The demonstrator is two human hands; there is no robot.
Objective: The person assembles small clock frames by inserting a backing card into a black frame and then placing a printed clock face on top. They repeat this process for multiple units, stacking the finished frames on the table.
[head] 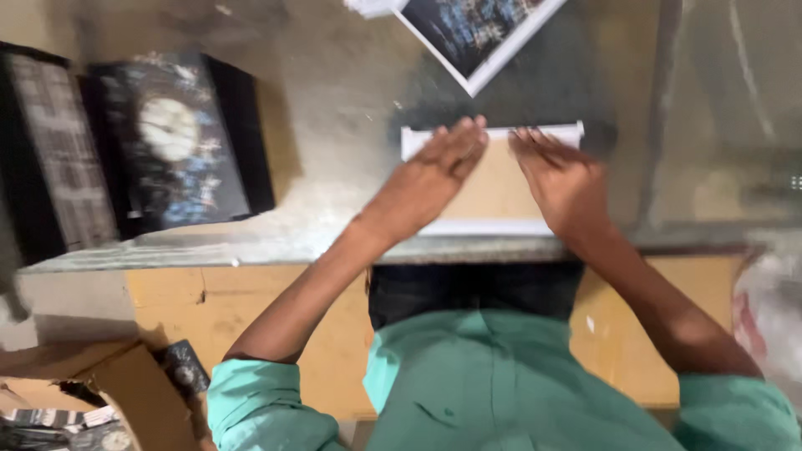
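Left hand [439,171] & right hand [561,179] flat, fingers spread, pinning tan board w/ white edges [494,188] to table [334,125] so it stays put

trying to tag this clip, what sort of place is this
Probably a small box-making or packaging workshop: both hands press a flat board with white edges on a worn worktable, finished dark printed boxes stacked alongside, a printed sheet nearby.

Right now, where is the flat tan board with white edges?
In the head view, the tan board lies on the table centre-right, under the left hand and right hand.
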